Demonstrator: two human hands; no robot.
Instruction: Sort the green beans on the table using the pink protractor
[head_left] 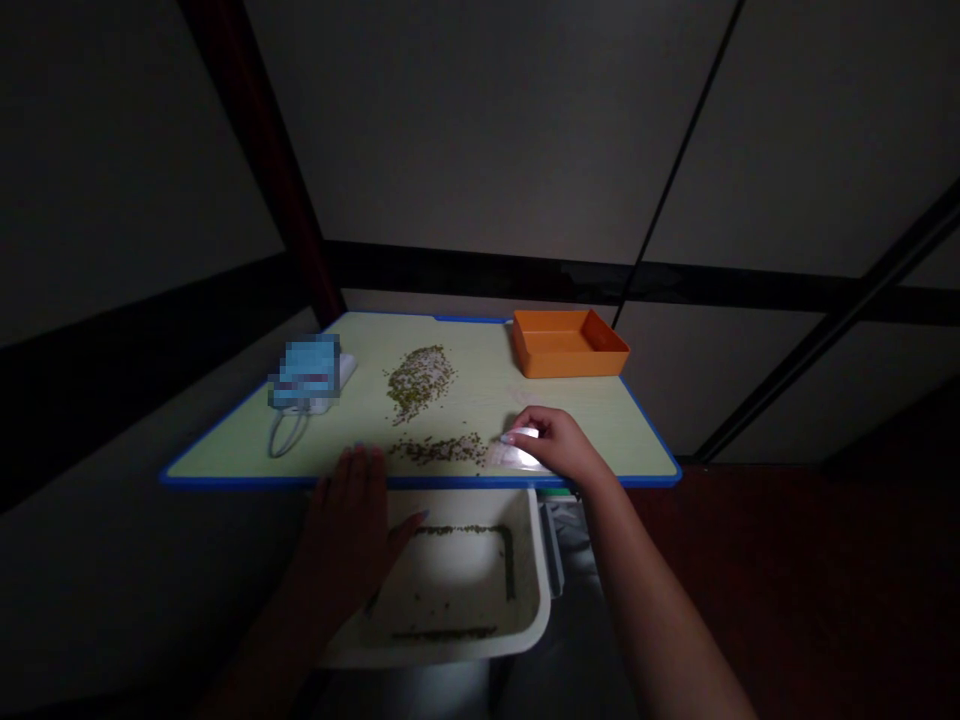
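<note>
Between the thumb and fingers of my right hand (553, 440) is a shiny flat card (517, 452), resting on the table close to its front edge. Just left of the card lies a loose strip of small dark and pale grains (442, 450). My left hand (356, 515) is open, its fingers laid flat on the table edge at the left end of that strip and its thumb spread over the bin. Farther back sits a larger heap of green and whitish grains (420, 380). Below the edge, a white bin (541, 590) has some dark grains along its bottom.
An orange tray (574, 362) stands at the back right of the pale table (480, 340), which has a blue rim. On the left lies a blurred-out blue item (309, 368) on a white object with a looped cord (281, 437). Dark wall panels rise behind.
</note>
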